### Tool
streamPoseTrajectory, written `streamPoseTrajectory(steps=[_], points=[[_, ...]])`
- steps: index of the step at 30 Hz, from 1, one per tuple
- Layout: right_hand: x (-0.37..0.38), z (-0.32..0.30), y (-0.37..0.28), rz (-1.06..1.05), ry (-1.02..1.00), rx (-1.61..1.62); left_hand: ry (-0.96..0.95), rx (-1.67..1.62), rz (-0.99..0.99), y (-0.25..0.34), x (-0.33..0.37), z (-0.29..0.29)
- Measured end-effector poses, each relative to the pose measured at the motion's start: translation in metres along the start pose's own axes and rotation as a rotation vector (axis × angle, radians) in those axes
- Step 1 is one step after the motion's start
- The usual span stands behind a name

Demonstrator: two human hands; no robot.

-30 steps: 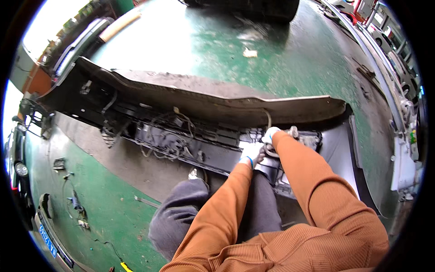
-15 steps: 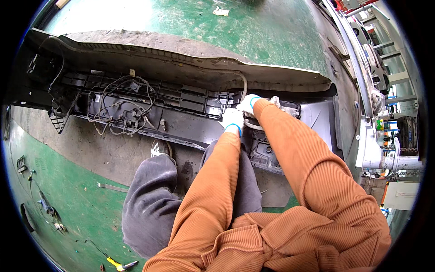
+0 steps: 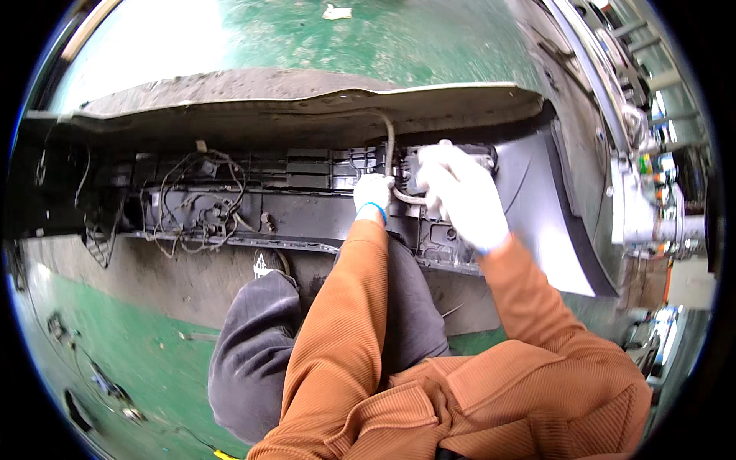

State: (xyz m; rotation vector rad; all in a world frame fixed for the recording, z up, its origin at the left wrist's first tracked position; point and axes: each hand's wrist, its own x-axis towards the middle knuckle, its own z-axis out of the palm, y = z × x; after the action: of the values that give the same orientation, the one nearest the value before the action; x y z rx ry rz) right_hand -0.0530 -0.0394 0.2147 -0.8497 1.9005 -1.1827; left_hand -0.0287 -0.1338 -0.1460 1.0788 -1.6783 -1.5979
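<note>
A long dark car bumper point(image 3: 307, 208) lies on the floor in front of me, its inner side up. My left hand point(image 3: 372, 194), in a white glove, is closed around a grey hose point(image 3: 389, 146) that runs down from the bumper's far edge and bends right past the fingers. My right hand point(image 3: 464, 195), gloved too, hovers over the bumper's right part, above a dark plastic housing point(image 3: 443, 241). Motion smears its fingers, so their grip cannot be made out. A tangled wiring harness point(image 3: 239, 184) lies on the bumper's left half.
My shoe point(image 3: 268, 263) stands close to the bumper's near edge. Cables and small tools point(image 3: 107, 383) lie on the green floor at the left. A white metal frame point(image 3: 625, 199) stands at the right. A crumpled scrap point(image 3: 337, 11) lies on the far floor.
My right hand has come away from beside the left and lifted toward me, to the right. The left hand stays at the hose. The view has shifted slightly.
</note>
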Motion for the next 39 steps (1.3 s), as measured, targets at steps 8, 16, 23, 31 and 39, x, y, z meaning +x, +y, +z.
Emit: streamPoseTrajectory(steps=[8, 16, 23, 31, 39], points=[[-0.251, -0.078, 0.295, 0.676, 0.121, -0.257, -0.119, -0.32, -0.354, 0.081, -0.016, -0.005], [-0.297, -0.062, 0.453, 1.21, 0.269, -0.294, -0.153, -0.25, -0.29, 0.085, -0.015, -0.024], [-0.265, -0.034, 0.5, 1.281, 0.277, -0.143, -0.224, 0.02, -0.329, 0.116, -0.018, -0.017], [-0.235, -0.061, 0.3, 0.577, -0.334, -0.52, -0.148, -0.2, -0.4, 0.093, -0.025, -0.015], [-0.111, -0.053, 0.172, 0.75, -0.134, 0.586, -0.158, -0.246, -0.449, 0.09, -0.021, -0.014]])
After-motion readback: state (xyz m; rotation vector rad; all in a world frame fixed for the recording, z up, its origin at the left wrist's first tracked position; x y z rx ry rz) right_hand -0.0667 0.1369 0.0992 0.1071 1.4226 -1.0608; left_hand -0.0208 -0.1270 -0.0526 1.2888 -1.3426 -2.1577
